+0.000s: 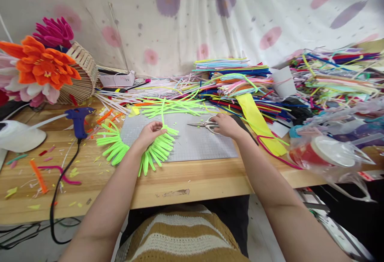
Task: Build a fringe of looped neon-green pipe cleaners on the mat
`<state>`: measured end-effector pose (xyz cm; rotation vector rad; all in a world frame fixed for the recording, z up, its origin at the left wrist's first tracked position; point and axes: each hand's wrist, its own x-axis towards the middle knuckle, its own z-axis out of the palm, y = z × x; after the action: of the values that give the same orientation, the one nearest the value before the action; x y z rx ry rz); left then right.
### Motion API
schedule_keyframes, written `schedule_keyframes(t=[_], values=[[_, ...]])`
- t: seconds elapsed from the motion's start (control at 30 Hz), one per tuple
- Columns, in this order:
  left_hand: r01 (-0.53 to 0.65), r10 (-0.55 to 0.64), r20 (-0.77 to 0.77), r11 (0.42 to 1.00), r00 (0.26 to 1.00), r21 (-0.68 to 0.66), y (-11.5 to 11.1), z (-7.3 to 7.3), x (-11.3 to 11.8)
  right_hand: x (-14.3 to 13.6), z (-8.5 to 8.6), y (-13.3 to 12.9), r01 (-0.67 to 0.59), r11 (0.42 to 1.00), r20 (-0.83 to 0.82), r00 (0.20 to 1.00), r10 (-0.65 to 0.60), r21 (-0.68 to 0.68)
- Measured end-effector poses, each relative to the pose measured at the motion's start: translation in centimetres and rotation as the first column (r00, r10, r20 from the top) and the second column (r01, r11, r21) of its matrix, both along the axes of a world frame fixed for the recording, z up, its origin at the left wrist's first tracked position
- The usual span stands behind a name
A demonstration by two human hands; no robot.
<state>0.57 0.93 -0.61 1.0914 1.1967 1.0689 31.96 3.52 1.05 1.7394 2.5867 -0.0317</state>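
My left hand (150,133) is closed on a strip of neon green pipe cleaner loops (154,154), its fingertips pinching near the top end. The loops fan out in a curve below and to the left, partly hidden behind my left forearm. From the pinched end a single green stem (163,112) stands up. On the grey cutting mat (192,144), my right hand (227,125) has its fingers closed at the handles of a pair of scissors (200,124), whose blades point left. Small green snippets lie around the blades.
Loose green pipe cleaners (174,108) lie along the mat's back edge. Behind are bundles of coloured pipe cleaners (237,84). A blue glue gun (78,120) with its cord stands left, near a basket of fuzzy flowers (48,64). A bagged cup (333,152) sits right.
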Motion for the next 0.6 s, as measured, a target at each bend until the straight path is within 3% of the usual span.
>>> schedule_keyframes(t=[0.17, 0.3, 0.5, 0.6], values=[[-0.023, 0.026, 0.04, 0.997, 0.999, -0.077, 0.2, -0.5, -0.4, 0.1, 0.2, -0.2, 0.004, 0.999, -0.234, 0.972, -0.015, -0.049], [0.009, 0.001, 0.107, 0.995, 0.994, -0.098, 0.2, -0.6, -0.1, -2.6, 0.5, -0.5, 0.001, 0.997, -0.391, 0.92, 0.031, 0.081], [0.054, -0.034, 0.157, 0.991, 0.987, -0.126, -0.1, -0.3, 0.3, -8.9, -0.1, -0.7, -0.121, 0.953, -0.425, 0.874, 0.235, 0.278], [0.011, 0.005, 0.164, 0.996, 0.986, -0.093, -0.1, -0.2, 0.3, -10.5, -1.1, -0.6, -0.212, 0.923, -0.378, 0.864, 0.331, 0.322]])
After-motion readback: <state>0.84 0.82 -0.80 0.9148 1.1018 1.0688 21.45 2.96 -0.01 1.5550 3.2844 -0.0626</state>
